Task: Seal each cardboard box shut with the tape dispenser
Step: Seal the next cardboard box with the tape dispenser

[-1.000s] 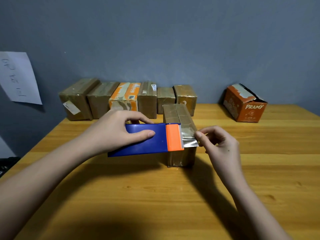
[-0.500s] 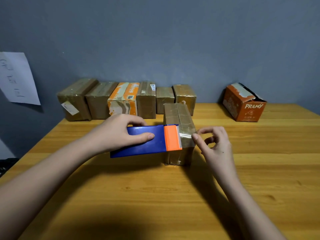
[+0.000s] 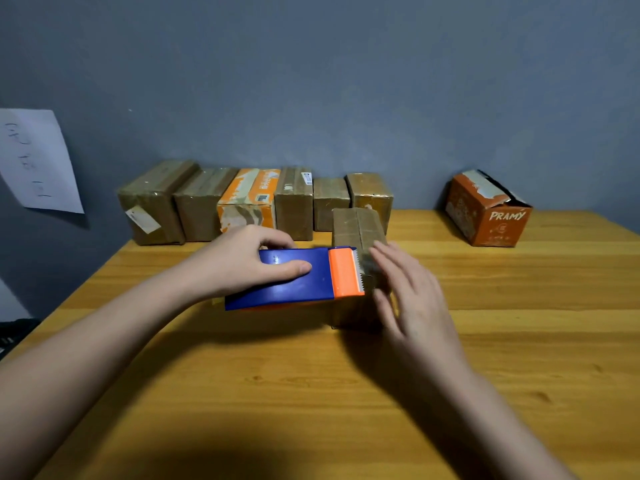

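A small brown cardboard box (image 3: 356,225) stands in the middle of the wooden table (image 3: 311,393). My left hand (image 3: 249,261) grips the blue tape dispenser (image 3: 294,278), whose orange toothed head (image 3: 344,271) sits against the box's near left top. A short clear strip of tape (image 3: 366,266) runs from the teeth onto the box. My right hand (image 3: 412,292) lies with straight fingers flat on the box top and over its near right edge, on the tape. The box's front face is mostly hidden by both hands.
Several taped cardboard boxes (image 3: 207,202) stand in a row along the grey wall at the back. An orange box marked PRAMY (image 3: 491,216) with a torn open top sits at the back right. A sheet of paper (image 3: 38,161) hangs on the wall at left.
My right hand let go of its pinch on the tape end and spread flat onto the box top. The dispenser stayed against the box.
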